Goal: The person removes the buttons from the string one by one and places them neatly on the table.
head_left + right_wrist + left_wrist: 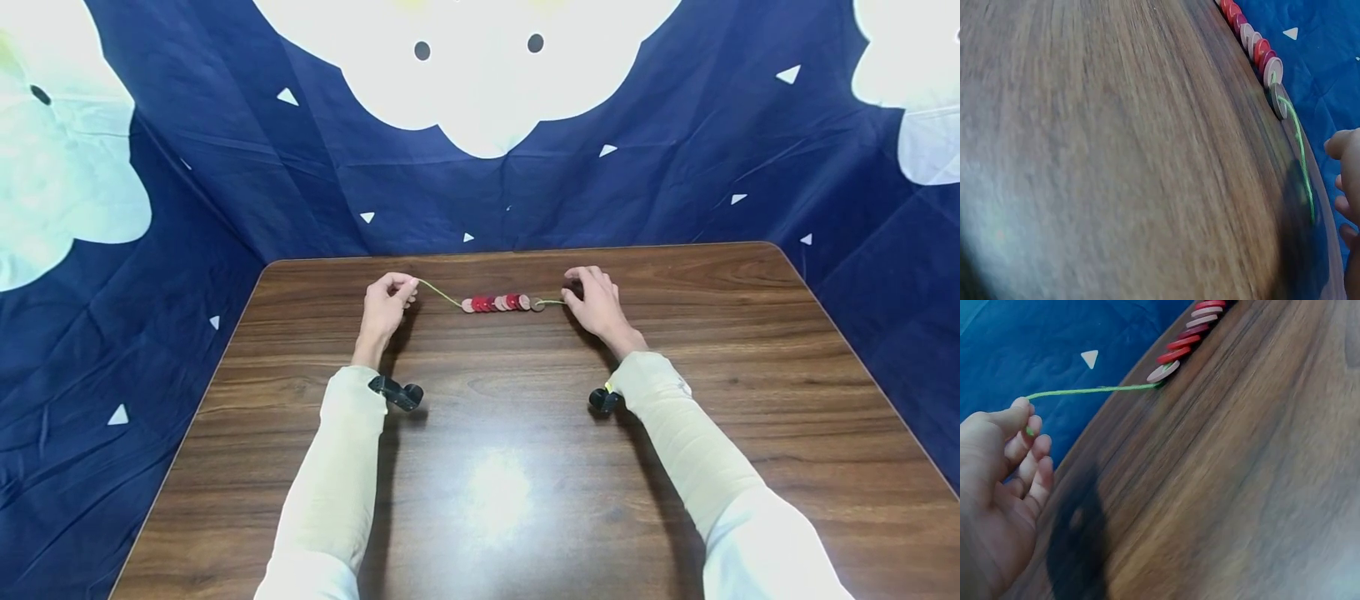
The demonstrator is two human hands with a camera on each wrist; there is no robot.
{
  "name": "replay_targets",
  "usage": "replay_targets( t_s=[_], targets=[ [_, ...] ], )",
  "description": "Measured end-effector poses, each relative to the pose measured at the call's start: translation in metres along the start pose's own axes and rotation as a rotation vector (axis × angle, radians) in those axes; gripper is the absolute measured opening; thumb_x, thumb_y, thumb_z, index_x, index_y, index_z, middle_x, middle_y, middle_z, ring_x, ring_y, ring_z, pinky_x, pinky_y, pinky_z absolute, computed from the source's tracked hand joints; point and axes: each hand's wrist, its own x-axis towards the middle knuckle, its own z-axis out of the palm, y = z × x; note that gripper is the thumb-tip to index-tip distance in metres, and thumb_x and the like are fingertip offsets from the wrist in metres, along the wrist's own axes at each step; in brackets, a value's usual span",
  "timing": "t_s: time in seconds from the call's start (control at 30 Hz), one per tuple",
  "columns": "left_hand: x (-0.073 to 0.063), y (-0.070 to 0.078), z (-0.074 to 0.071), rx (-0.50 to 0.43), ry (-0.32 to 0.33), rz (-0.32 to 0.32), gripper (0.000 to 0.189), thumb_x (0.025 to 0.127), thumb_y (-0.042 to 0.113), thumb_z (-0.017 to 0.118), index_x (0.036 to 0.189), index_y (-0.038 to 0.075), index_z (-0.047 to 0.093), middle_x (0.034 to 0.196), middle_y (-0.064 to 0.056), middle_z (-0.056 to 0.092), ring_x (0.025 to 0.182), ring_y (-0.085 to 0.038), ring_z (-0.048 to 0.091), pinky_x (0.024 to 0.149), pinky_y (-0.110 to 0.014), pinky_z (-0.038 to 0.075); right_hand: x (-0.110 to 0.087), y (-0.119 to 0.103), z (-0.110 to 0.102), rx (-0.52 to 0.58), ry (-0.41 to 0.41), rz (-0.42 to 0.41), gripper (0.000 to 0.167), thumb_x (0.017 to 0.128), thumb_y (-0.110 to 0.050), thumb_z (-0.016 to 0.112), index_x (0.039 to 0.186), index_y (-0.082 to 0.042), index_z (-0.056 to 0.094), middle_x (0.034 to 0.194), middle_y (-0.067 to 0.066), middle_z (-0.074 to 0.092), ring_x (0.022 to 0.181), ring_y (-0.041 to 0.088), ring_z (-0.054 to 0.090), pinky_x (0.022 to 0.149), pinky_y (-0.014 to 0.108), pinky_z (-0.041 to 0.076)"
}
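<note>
A row of red, dark red and pale pink buttons [501,303], threaded on a thin green string [1091,391], lies overlapping near the table's far edge. At the right end of the row sits a grey-brown button [1278,103]. My left hand [385,308] pinches the string's left end between thumb and forefinger, raised above the table, and a short green tip shows below the thumb. Beside the string's right end is my right hand [598,307], its fingers loosely bent and apart from the string. In the right wrist view that end rests on the tabletop.
The brown wood-grain table [487,433] has its back edge just beyond the buttons. Behind and at both sides hangs a blue cloth [480,200] with white shapes. A black wrist camera [397,392] is strapped to the left sleeve, another to the right.
</note>
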Motion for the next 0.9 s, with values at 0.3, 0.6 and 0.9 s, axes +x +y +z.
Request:
replay_targets(
  t_s=[0.3,0.6,0.9],
  targets=[
    [-0.004,-0.008,0.018,-0.115,0.055,0.012,0.022,0.092,0.014,0.064,0.100,-0.006,0.064,0.073,0.005,0.060,0.075,-0.022,0.059,0.075,-0.033,0.051,0.000,-0.008,0.006,0.038,-0.035,-0.044,0.034,0.090,-0.029,0.063,0.118,-0.010,0.060,0.127,0.013,0.051,0.120,0.036,0.042,0.099,0.052,0.029],
    [-0.007,-0.020,0.024,-0.172,0.101,-0.010,0.021,0.092,0.014,0.065,0.100,-0.004,0.064,0.073,0.004,0.060,0.071,-0.015,0.059,0.066,-0.022,0.050,-0.001,-0.017,0.012,0.013,-0.114,-0.080,0.037,0.087,-0.035,0.068,0.116,-0.013,0.062,0.129,0.011,0.050,0.121,0.034,0.040,0.100,0.053,0.027],
    [-0.009,-0.020,0.025,-0.240,0.115,-0.009,0.021,0.090,0.012,0.067,0.100,-0.007,0.065,0.072,0.003,0.062,0.070,-0.009,0.060,0.064,-0.019,0.051,0.000,-0.017,0.020,-0.039,-0.155,-0.082,0.040,0.086,-0.037,0.070,0.118,-0.014,0.063,0.132,0.012,0.047,0.124,0.035,0.036,0.096,0.052,0.027]
  ],
)
